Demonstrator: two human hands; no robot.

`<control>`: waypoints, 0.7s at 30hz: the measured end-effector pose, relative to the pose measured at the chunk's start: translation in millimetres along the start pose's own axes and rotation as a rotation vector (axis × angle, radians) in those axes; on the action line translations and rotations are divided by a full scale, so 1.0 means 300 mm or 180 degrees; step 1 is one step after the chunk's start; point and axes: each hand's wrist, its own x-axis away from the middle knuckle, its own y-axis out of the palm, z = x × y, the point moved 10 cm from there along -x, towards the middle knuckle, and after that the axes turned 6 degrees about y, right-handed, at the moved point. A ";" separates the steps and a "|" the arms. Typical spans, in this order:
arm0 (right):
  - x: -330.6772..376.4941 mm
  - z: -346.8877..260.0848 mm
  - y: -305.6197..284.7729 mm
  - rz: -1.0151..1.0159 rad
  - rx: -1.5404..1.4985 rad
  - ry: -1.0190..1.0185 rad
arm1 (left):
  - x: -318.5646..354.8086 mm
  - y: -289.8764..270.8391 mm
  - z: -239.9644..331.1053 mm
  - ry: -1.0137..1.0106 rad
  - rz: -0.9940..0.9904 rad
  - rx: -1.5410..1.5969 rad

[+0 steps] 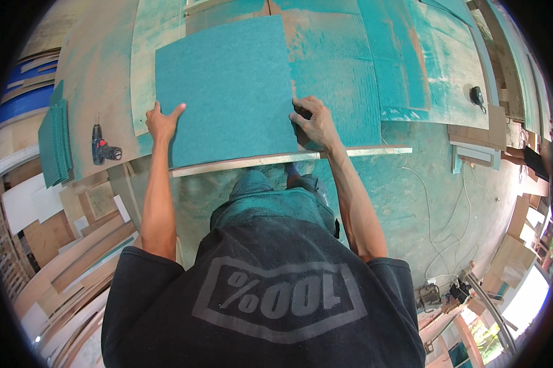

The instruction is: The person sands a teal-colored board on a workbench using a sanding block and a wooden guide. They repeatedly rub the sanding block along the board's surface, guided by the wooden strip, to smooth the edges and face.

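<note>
A flat, squarish teal board [230, 92] lies on the worktable in front of me, its near edge close to a long pale wooden strip [245, 163]. My left hand [162, 122] is at the board's left edge, with the thumb over the top face and the other fingers along the side. At the right edge, my right hand [316, 124] has its fingers curled against the board. Both hands hold it by opposite sides.
A cordless drill [103, 147] and a stack of teal sheets [57, 142] are at the left. A black tape measure [477, 96] rests on the right side of the teal-stained table [344, 92]. Cables [428, 208] trail over the floor, and wood offcuts [83, 270] fill the lower left.
</note>
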 end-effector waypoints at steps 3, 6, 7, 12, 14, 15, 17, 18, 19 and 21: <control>-0.001 0.004 0.001 0.0041 0.0100 -0.0130 | 0.020 -0.009 -0.012 0.0027 0.0019 -0.0046; 0.000 0.002 0.011 0.0009 0.0141 -0.0172 | 0.034 -0.008 -0.033 -0.0036 -0.0058 -0.0006; -0.006 -0.001 0.010 -0.0003 0.0141 -0.0185 | 0.033 -0.022 -0.018 -0.0064 -0.0085 0.0029; -0.003 0.005 0.001 -0.0006 0.0246 -0.0052 | 0.063 -0.043 0.188 -0.0223 -0.0586 -0.0677; -0.007 0.007 0.003 -0.0043 0.0282 -0.0091 | 0.061 -0.042 0.364 0.0194 -0.0490 -0.0975; -0.013 0.005 0.004 -0.0021 0.0384 -0.0087 | 0.054 -0.037 0.460 0.0598 -0.0299 -0.1096; -0.009 -0.014 0.027 -0.0015 0.0571 -0.0064 | 0.033 0.037 0.638 0.1936 0.0042 -0.0414; 0.003 -0.022 0.024 -0.0050 0.0688 0.0070 | 0.064 0.086 0.714 0.2038 -0.0261 -0.0474; 0.043 -0.073 0.021 0.0012 0.0954 -0.0048 | 0.115 0.125 0.810 0.2131 -0.0566 -0.0536; 0.146 -0.194 0.000 0.0162 0.1465 -0.0312 | 0.142 0.150 0.880 0.2142 -0.0976 -0.0519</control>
